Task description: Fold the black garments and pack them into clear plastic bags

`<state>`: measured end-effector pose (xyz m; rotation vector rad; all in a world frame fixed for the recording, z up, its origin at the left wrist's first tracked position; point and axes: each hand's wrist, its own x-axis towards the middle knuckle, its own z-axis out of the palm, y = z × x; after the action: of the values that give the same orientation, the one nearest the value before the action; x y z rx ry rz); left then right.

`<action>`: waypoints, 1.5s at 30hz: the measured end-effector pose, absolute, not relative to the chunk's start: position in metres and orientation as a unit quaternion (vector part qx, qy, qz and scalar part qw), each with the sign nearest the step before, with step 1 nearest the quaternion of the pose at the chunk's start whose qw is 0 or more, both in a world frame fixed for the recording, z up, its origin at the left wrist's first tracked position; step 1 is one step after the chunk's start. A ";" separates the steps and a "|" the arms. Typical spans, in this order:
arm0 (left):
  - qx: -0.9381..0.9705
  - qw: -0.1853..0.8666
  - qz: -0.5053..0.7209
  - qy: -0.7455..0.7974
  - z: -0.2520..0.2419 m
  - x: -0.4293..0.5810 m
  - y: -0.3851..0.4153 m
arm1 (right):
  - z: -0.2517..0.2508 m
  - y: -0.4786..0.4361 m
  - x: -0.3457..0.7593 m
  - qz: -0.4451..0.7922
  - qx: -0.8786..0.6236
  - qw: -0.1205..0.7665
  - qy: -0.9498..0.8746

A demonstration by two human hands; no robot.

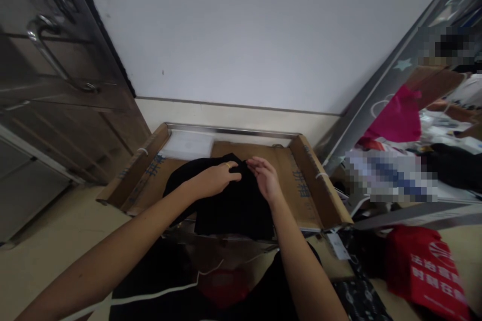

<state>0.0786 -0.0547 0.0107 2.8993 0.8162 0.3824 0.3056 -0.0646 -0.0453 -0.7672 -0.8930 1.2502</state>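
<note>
A piece of black cloth (233, 213) lies in front of me, bunched up to a peak at its far edge and hanging over the near edge of the cardboard. My left hand (214, 179), with a ring on one finger, is closed on its upper left part with fingers and thumb bent. Close by on the right, my right hand (265, 176) pinches the cloth's far edge between its fingertips. The two hands are a short gap apart. The garment type, if it is one, cannot be made out.
Under the cloth is flattened cardboard (303, 195) with raised sides, against a white wall (241, 35). A white sheet (188, 145) lies at its back left. A door (68, 125) stands left; a cluttered table and a red bag (425, 266) are right. A white cord (158, 295) crosses my lap.
</note>
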 end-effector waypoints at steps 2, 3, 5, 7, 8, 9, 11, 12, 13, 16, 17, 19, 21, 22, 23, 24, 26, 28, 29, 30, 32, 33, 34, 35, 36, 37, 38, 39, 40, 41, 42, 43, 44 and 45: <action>0.952 0.051 0.128 0.273 0.011 0.073 -0.053 | -0.049 -0.065 0.303 0.530 -0.365 0.639 -0.421; 0.950 0.046 0.130 0.279 0.011 0.072 -0.053 | -0.051 -0.065 0.302 0.516 -0.380 0.629 -0.440; 0.946 0.032 0.137 0.291 0.009 0.070 -0.053 | -0.055 -0.064 0.299 0.484 -0.406 0.608 -0.481; 0.943 0.024 0.143 0.299 0.006 0.070 -0.053 | -0.058 -0.063 0.297 0.459 -0.419 0.593 -0.511; 0.943 0.023 0.143 0.301 0.005 0.070 -0.052 | -0.060 -0.062 0.296 0.452 -0.424 0.591 -0.516; 0.943 0.024 0.141 0.302 0.004 0.071 -0.051 | -0.061 -0.061 0.295 0.447 -0.429 0.592 -0.515; 0.939 0.030 0.147 0.308 0.006 0.073 -0.049 | -0.063 -0.061 0.294 0.443 -0.438 0.589 -0.515; 0.935 0.033 0.162 0.313 0.009 0.074 -0.047 | -0.064 -0.061 0.294 0.440 -0.441 0.585 -0.520; 0.929 0.036 0.186 0.318 0.014 0.075 -0.046 | -0.064 -0.062 0.293 0.436 -0.441 0.580 -0.528; 0.901 0.051 0.290 0.319 0.033 0.080 -0.042 | -0.062 -0.064 0.290 0.419 -0.438 0.570 -0.555; 0.890 0.054 0.324 0.317 0.041 0.082 -0.041 | -0.060 -0.065 0.289 0.412 -0.438 0.570 -0.559; 0.867 0.055 0.376 0.324 0.057 0.085 -0.038 | -0.056 -0.066 0.288 0.390 -0.451 0.570 -0.564; 0.840 0.060 0.408 0.353 0.071 0.086 -0.035 | -0.049 -0.067 0.291 0.354 -0.481 0.566 -0.569; 0.825 0.068 0.419 0.373 0.078 0.086 -0.034 | -0.046 -0.067 0.295 0.333 -0.498 0.565 -0.567; 0.808 0.078 0.431 0.395 0.083 0.085 -0.033 | -0.043 -0.067 0.299 0.312 -0.514 0.568 -0.562; 0.790 0.091 0.440 0.416 0.087 0.084 -0.032 | -0.040 -0.067 0.304 0.295 -0.526 0.575 -0.553; 0.761 0.127 0.449 0.451 0.089 0.078 -0.032 | -0.034 -0.066 0.315 0.274 -0.539 0.600 -0.524; 0.737 0.180 0.440 0.480 0.084 0.069 -0.034 | -0.031 -0.065 0.326 0.263 -0.544 0.623 -0.497; 0.723 0.218 0.430 0.495 0.078 0.065 -0.037 | -0.031 -0.065 0.331 0.258 -0.548 0.628 -0.489; 0.705 0.263 0.418 0.509 0.071 0.060 -0.040 | -0.030 -0.066 0.335 0.251 -0.554 0.629 -0.485; 0.651 0.364 0.400 0.532 0.054 0.052 -0.050 | -0.031 -0.068 0.339 0.239 -0.570 0.617 -0.487; 0.620 0.409 0.394 0.541 0.044 0.048 -0.056 | -0.032 -0.070 0.340 0.239 -0.576 0.607 -0.492; 0.591 0.444 0.389 0.550 0.035 0.045 -0.062 | -0.033 -0.072 0.341 0.245 -0.581 0.593 -0.500; 0.568 0.465 0.384 0.560 0.026 0.043 -0.069 | -0.034 -0.075 0.341 0.254 -0.584 0.579 -0.509; 0.552 0.474 0.380 0.572 0.017 0.041 -0.075 | -0.036 -0.078 0.340 0.263 -0.585 0.564 -0.519; 0.545 0.473 0.374 0.583 0.009 0.039 -0.081 | -0.038 -0.081 0.340 0.271 -0.587 0.549 -0.530; 0.544 0.468 0.366 0.592 0.003 0.037 -0.088 | -0.040 -0.085 0.339 0.275 -0.590 0.533 -0.541; 0.547 0.463 0.360 0.598 -0.003 0.036 -0.093 | -0.042 -0.088 0.339 0.275 -0.595 0.518 -0.550; 0.551 0.458 0.354 0.602 -0.009 0.034 -0.099 | -0.045 -0.092 0.339 0.273 -0.601 0.504 -0.558; 0.556 0.452 0.349 0.604 -0.013 0.032 -0.104 | -0.047 -0.095 0.339 0.270 -0.606 0.492 -0.564; 0.562 0.444 0.344 0.607 -0.016 0.031 -0.110 | -0.049 -0.098 0.339 0.268 -0.611 0.483 -0.567; 0.570 0.432 0.341 0.610 -0.018 0.029 -0.115 | -0.051 -0.101 0.340 0.267 -0.613 0.479 -0.569; 0.578 0.418 0.339 0.613 -0.020 0.028 -0.119 | -0.052 -0.104 0.340 0.268 -0.612 0.479 -0.570; 0.586 0.405 0.338 0.615 -0.021 0.027 -0.124 | -0.053 -0.106 0.340 0.269 -0.609 0.480 -0.571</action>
<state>0.0270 -0.1236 -0.0205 1.4788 1.5532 0.8534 0.3399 -0.1062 -0.0529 -1.4846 -1.3941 0.6557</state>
